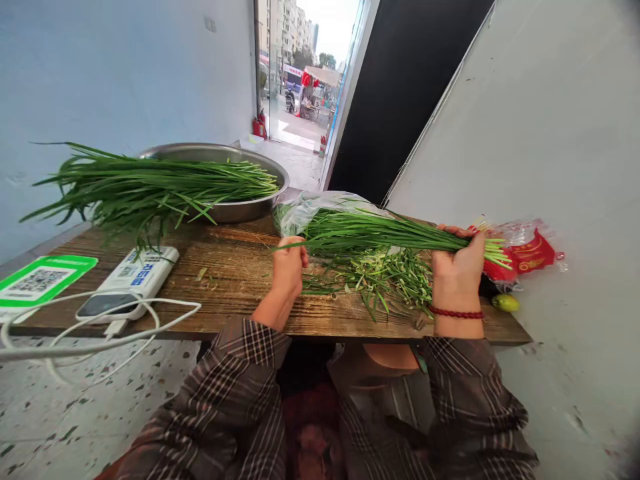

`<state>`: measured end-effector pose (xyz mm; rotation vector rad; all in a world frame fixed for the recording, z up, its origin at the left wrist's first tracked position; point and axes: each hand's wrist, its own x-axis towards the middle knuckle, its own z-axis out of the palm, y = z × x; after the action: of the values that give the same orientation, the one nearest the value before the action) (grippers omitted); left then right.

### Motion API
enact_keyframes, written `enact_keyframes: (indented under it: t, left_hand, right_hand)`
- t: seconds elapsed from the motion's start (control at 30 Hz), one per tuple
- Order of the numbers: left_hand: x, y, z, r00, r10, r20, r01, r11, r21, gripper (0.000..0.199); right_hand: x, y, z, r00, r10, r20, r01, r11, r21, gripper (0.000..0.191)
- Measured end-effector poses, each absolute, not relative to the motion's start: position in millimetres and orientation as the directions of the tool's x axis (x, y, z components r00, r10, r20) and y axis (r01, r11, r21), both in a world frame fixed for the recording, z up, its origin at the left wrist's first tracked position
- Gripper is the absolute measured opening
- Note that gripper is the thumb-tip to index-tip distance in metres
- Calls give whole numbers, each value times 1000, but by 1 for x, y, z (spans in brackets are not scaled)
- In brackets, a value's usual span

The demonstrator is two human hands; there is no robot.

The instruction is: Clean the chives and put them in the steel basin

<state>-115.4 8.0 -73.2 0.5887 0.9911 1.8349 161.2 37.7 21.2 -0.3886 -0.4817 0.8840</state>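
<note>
My right hand [457, 267] is wrapped round a bunch of garlic chives [370, 230], near the pale cut ends, which stick out to the right. The green leaves reach left above the table. At their leaf end my left hand [289, 267] is closed in a pinch, with a thin chive leaf tip poking out over the fingers. Below the bunch lies a heap of trimmed, wilted chive scraps [395, 273]. Behind it a clear plastic bag [330, 200] partly covers more leaves. Another pile of garlic chives [165, 177] rests across a metal basin [277, 170], its leaves hanging over the left side.
The wooden table [240, 287] also bears a white device with a screen [135, 283], a looped white cable [150, 303] and a green-edged QR code card [45, 280]. At right are a red and clear plastic package [535, 250] and a small yellow-green fruit [506, 303] by the wall.
</note>
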Motion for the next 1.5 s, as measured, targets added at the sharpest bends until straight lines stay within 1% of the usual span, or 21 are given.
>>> enact_keyframes:
  t: [0.07, 0.13, 0.17, 0.2, 0.23, 0.3, 0.33, 0.4, 0.5, 0.57, 0.67, 0.8, 1.0, 1.1, 1.23, 1.3, 1.4, 1.5]
  left_hand:
    - [-123, 9, -65, -583, 812, 37, -483, -382, 788, 10]
    - [-127, 7, -54, -653, 747, 121, -415, -487, 769, 7]
    - [-126, 5, -49, -661, 728, 182, -359, -520, 775, 7]
    - [-123, 3, -45, -636, 730, 249, -300, -531, 792, 8]
    - [-117, 0, -41, -574, 757, 313, -244, -523, 817, 9]
    - [-100, -4, -37, -368, 850, 377, -167, -460, 872, 7]
    - [-91, -4, -36, -272, 885, 377, -149, -426, 892, 5]
    - [-73, -4, -37, -190, 915, 356, -151, -386, 910, 7]
    - [-57, 1, -39, -193, 932, 306, -178, -340, 923, 17]
    - [-52, 4, -39, -190, 939, 285, -166, -317, 934, 17]
    - [-49, 6, -40, -178, 925, 334, -53, -348, 936, 12]
    - [-46, 5, -39, -134, 896, 424, 148, -405, 902, 16]
    - [-42, 5, -40, -103, 881, 462, 336, -406, 850, 15]
    - [-42, 3, -40, -109, 856, 506, 381, -434, 816, 16]
    - [-45, -2, -40, -145, 798, 584, 439, -478, 761, 26]
    - [-47, -4, -40, -153, 778, 609, 480, -480, 734, 25]
    - [-50, -3, -41, -129, 778, 615, 492, -489, 721, 23]
    - [-52, 0, -40, -99, 815, 571, 468, -468, 749, 22]
  right_hand:
    - [158, 36, 22, 557, 789, 261, -616, 602, -508, 25]
    - [155, 34, 23, 569, 777, 271, -610, 619, -494, 28]
    - [153, 33, 24, 569, 777, 271, -615, 620, -488, 29]
    - [151, 31, 25, 565, 781, 267, -622, 615, -484, 30]
    - [148, 29, 26, 554, 789, 264, -633, 606, -482, 31]
    - [140, 25, 29, 526, 811, 256, -656, 579, -484, 31]
    - [136, 22, 30, 511, 822, 251, -669, 564, -484, 31]
    - [128, 17, 32, 483, 841, 245, -692, 537, -482, 31]
    - [122, 10, 33, 436, 863, 255, -714, 504, -486, 31]
    - [121, 7, 32, 410, 872, 267, -719, 489, -494, 32]
    - [121, 5, 33, 390, 882, 262, -730, 470, -496, 33]
    - [119, 3, 35, 393, 885, 249, -736, 466, -491, 35]
    - [115, 1, 40, 383, 893, 237, -754, 450, -478, 38]
    - [116, 2, 38, 378, 897, 229, -758, 442, -480, 38]
    - [116, 6, 36, 366, 903, 225, -778, 430, -459, 37]
    - [115, 7, 35, 353, 909, 220, -790, 416, -450, 36]
    - [112, 8, 36, 344, 916, 207, -799, 402, -447, 37]
    - [110, 8, 38, 342, 918, 201, -796, 397, -457, 38]
